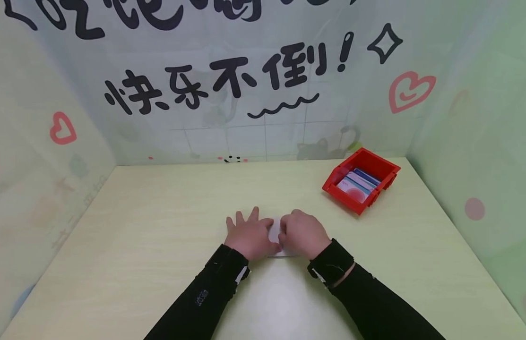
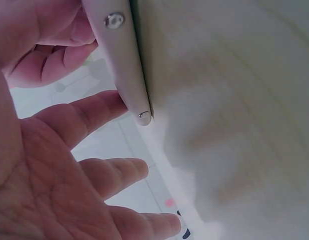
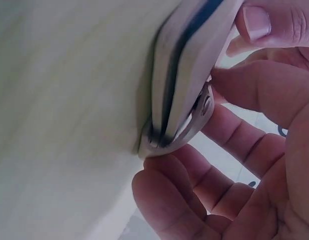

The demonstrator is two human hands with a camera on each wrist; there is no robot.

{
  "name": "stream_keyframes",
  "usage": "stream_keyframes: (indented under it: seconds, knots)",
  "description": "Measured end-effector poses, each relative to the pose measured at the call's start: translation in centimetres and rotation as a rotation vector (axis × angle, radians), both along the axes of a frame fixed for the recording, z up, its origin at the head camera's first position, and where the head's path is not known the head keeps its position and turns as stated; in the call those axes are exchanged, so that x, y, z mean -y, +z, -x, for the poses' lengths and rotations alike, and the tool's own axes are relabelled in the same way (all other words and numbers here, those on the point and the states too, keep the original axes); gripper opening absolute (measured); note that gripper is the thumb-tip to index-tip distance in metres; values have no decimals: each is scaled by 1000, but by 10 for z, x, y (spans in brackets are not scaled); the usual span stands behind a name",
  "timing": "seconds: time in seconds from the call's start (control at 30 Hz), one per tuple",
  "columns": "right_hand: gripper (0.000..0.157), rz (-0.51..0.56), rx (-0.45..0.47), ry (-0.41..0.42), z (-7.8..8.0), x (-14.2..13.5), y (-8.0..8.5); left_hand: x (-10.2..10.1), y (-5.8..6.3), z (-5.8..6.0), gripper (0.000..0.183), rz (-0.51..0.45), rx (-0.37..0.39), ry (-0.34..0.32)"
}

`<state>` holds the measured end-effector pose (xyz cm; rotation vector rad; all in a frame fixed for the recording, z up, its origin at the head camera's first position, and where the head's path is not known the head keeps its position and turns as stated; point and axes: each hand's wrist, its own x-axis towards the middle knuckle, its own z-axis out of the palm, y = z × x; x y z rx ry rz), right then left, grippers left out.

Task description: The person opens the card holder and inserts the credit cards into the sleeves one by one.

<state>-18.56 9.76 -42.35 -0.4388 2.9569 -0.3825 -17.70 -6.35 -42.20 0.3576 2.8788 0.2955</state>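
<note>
A small pale wallet [image 1: 274, 232] lies on the table between both hands, mostly covered by them. My left hand [image 1: 251, 236] holds its left side between thumb and index finger, with the other fingers spread. In the left wrist view, two metal snaps show along the wallet's edge [image 2: 122, 65]. My right hand [image 1: 304, 232] has its fingers curled at the right side. In the right wrist view, the wallet [image 3: 199, 70] shows two thick layers around a dark gap. A strap [image 3: 194, 125] with a metal snap bends round their end, and the right fingers pinch at it.
A red plastic bin [image 1: 344, 199] stands at the back right of the pale table [image 1: 173, 212], holding several flat printed packs [image 1: 357, 185]. Printed cloth walls [image 1: 228, 141] enclose the table at the back and both sides.
</note>
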Motion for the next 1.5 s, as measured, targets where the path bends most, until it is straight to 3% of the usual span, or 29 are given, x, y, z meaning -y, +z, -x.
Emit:
stream_keyframes:
  seconds: [0.3,0.5,0.9,1.17,1.33,1.5]
  knots:
    - [16,68,44,-36,2,-4,0,1,-1,-2,65,-26,-21,9]
    - [22,104,55,-55,2,-5,0,0,1,-2,64,6,-32,-4]
    - [18,131,89,-87,4,-4,1,1,1,-2,60,38,-43,-14]
    - [19,247,184,-144,10,-23,6,-4,-1,-6,78,29,-67,-21]
    - [19,293,225,-154,16,-35,9,-13,-1,-10,90,-29,-73,-60]
    - [18,352,254,-132,21,-44,10,-19,-1,-10,87,-58,-71,-133]
